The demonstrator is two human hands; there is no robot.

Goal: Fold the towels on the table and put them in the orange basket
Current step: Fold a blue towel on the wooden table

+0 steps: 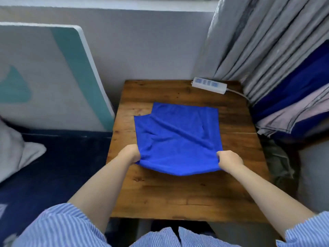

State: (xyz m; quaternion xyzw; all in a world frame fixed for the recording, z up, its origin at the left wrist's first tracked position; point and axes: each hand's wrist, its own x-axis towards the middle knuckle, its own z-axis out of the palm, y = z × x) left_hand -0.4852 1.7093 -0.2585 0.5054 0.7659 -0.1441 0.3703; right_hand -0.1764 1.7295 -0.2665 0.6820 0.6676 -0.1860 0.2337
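Fold in hand: near edge of the blue towel (176,136) is lifted off the desk (178,198).

Left hand (130,154) pinches the near-left corner, fingers curled into the cloth. Right hand (229,160) pinches the near-right corner the same way. The edge between them sags in a shallow curve just above the wood.

Beyond the hands the towel lies on the desk, creased diagonally, its far-left corner out of line with the layer under it (already doubled, by the look).

Judgement: for a clean fold, draw the corners apart until the sag goes, carry them level to the far edge, and match corners before letting go.

Beyond the towel, a white power strip (210,85) sits at the desk's far-right corner. The orange basket is not in view.
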